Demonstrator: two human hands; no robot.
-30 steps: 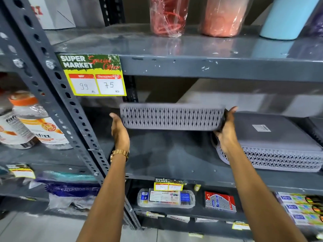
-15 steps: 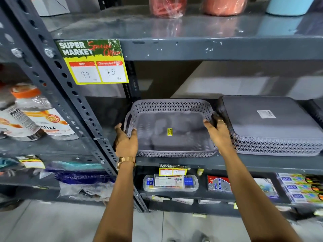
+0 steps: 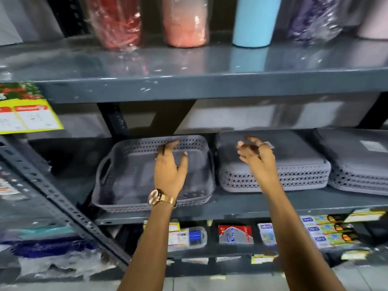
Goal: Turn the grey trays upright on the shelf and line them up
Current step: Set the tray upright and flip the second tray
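Observation:
One grey perforated tray (image 3: 126,179) sits upright on the middle shelf (image 3: 231,206), open side up, at the left. My left hand (image 3: 170,166) hovers over its inside, fingers spread, holding nothing. To the right lies a stack of grey trays (image 3: 298,171) turned upside down, flat bottoms up. My right hand (image 3: 258,158) is in front of that stack's near left corner, fingers apart and empty. A second upside-down stack (image 3: 361,164) with a white label lies at the far right. The picture is blurred by motion.
A slanted perforated steel post (image 3: 52,196) crosses the left side. A yellow price sign (image 3: 27,114) hangs from the upper shelf edge. Wrapped tumblers and a blue one (image 3: 254,19) stand above. Small packaged goods (image 3: 235,234) fill the shelf below.
Both hands let go of the upright tray, which now rests on the shelf. My left hand moved over its middle, my right hand moved to the upside-down stack. The view shifted right.

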